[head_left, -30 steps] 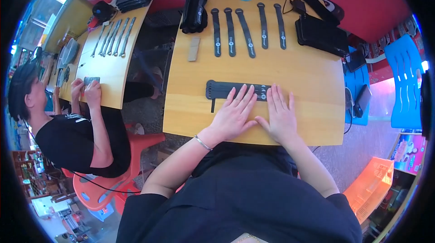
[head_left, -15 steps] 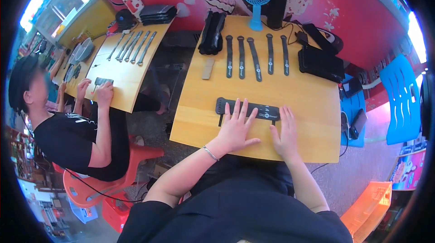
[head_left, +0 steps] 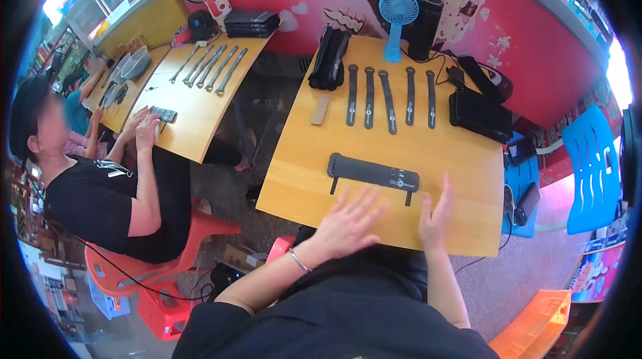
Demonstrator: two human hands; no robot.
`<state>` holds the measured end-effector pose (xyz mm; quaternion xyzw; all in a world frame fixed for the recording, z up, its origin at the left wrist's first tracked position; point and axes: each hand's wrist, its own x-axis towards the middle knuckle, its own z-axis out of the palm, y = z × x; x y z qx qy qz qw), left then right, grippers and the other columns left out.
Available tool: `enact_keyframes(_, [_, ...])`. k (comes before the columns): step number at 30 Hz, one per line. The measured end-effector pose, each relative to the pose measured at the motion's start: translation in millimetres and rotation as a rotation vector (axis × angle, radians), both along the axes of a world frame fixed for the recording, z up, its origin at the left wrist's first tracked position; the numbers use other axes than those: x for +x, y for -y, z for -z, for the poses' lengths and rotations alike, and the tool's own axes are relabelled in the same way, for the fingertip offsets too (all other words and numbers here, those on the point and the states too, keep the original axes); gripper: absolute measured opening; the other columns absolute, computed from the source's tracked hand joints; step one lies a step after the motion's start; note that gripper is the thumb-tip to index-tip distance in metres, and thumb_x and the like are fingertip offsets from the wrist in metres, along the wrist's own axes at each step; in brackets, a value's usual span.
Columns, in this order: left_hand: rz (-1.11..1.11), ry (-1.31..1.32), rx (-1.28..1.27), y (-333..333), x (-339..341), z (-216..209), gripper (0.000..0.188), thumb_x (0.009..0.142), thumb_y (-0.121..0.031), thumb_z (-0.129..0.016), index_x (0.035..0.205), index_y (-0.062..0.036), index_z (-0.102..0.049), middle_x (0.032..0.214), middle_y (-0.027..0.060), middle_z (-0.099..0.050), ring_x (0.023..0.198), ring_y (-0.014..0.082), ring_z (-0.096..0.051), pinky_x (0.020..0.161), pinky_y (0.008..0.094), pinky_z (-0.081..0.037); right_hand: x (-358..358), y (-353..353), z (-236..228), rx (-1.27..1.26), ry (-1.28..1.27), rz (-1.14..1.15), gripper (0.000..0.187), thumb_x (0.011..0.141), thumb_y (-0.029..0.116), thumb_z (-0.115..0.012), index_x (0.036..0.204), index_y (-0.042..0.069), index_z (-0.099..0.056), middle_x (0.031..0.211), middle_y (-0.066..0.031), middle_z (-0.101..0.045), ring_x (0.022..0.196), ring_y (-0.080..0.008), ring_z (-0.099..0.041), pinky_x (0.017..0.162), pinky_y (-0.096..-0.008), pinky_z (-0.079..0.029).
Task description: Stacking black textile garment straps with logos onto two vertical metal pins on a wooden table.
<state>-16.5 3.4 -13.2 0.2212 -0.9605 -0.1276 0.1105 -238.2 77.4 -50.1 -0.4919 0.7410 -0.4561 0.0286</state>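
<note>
A wide black strap-like band [head_left: 368, 170] with light printing at its right end lies flat on the table, two thin dark tabs poking out below its near edge. My left hand [head_left: 348, 224], slightly blurred, hovers just on the near side of it with fingers spread and nothing held. To the right of the band is my right hand [head_left: 437, 215], its thumb apart from the fingers, also holding nothing. Farther back several narrow black straps [head_left: 391, 103] with rounded ends lie in a row, and a brown cardboard strip [head_left: 320, 109] lies left of them.
At the back stand a bundle of black bands [head_left: 329, 58], a blue handheld fan [head_left: 398, 18], a black cylinder [head_left: 425, 26] and a black pouch [head_left: 479, 115]. A blue chair [head_left: 521, 185] adjoins the right edge. On the left, a seated co-worker [head_left: 100, 185] works at another table [head_left: 190, 121].
Both hands have come off the black band. The left drew back toward me and the right shifted a little to the right and nearer. The co-worker's hands also moved.
</note>
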Motion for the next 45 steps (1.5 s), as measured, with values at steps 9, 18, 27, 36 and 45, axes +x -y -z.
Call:
enact_keyframes(9, [-0.157, -0.252, 0.191, 51.9, 19.4, -3.7, 0.036, 0.094, -0.030, -0.051, 0.120, -0.0076, -0.059, 0.130, 0.0163, -0.054, 0.121, 0.0314, -0.051, 0.110, 0.0504, -0.024, 5.9, 8.1, -8.2, 0.160, -0.122, -0.033, 0.054, 0.089, 0.012, -0.059, 0.137, -0.001, -0.036, 0.141, -0.0202, -0.037, 0.132, -0.0337, -0.034, 0.109, -0.0410, -0.028])
enact_keyframes(18, [-0.211, -0.987, 1.084, 47.1, 24.2, -21.4, 0.028, 0.101, -0.017, -0.039, 0.092, 0.0006, -0.058, 0.085, 0.0069, -0.062, 0.081, 0.0136, -0.059, 0.078, 0.0267, -0.048, 5.2, 11.5, -4.3, 0.128, -0.025, 0.007, 0.053, 0.089, 0.009, -0.058, 0.136, -0.001, -0.037, 0.136, -0.0192, -0.043, 0.127, -0.0310, -0.041, 0.106, -0.0392, -0.034])
enact_keyframes(27, [-0.320, -1.263, 1.197, 46.3, 25.2, -19.1, 0.019, 0.100, -0.013, -0.040, 0.097, -0.0018, -0.056, 0.078, 0.0048, -0.058, 0.070, 0.0117, -0.057, 0.068, 0.0247, -0.048, 1.5, 17.8, -13.1, 0.035, 0.202, -0.003, 0.049, 0.086, 0.011, -0.061, 0.131, -0.001, -0.043, 0.133, -0.0181, -0.045, 0.125, -0.0333, -0.042, 0.106, -0.0393, -0.033])
enact_keyframes(36, [-0.447, -1.367, 0.985, 50.1, 52.8, 9.9, 0.016, 0.099, -0.012, -0.040, 0.097, -0.0034, -0.054, 0.068, 0.0017, -0.053, 0.061, 0.0090, -0.052, 0.067, 0.0250, -0.046, 18.9, 176.9, -36.2, 0.231, 0.396, -0.606, 0.027, 0.086, 0.014, -0.060, 0.111, 0.004, -0.060, 0.104, -0.0122, -0.061, 0.097, -0.0236, -0.060, 0.083, -0.0344, -0.048])
enact_keyframes(45, [-0.570, -1.153, 0.820, 62.6, 52.9, 33.6, 0.012, 0.098, -0.010, -0.044, 0.103, -0.0045, -0.054, 0.067, 0.0017, -0.054, 0.054, 0.0055, -0.047, 0.050, 0.0180, -0.039, 55.8, 288.4, -29.0, 0.471, -0.280, -0.176, 0.039, 0.084, 0.022, -0.062, 0.116, 0.003, -0.052, 0.105, -0.0200, -0.062, 0.098, -0.0374, -0.060, 0.084, -0.0455, -0.048])
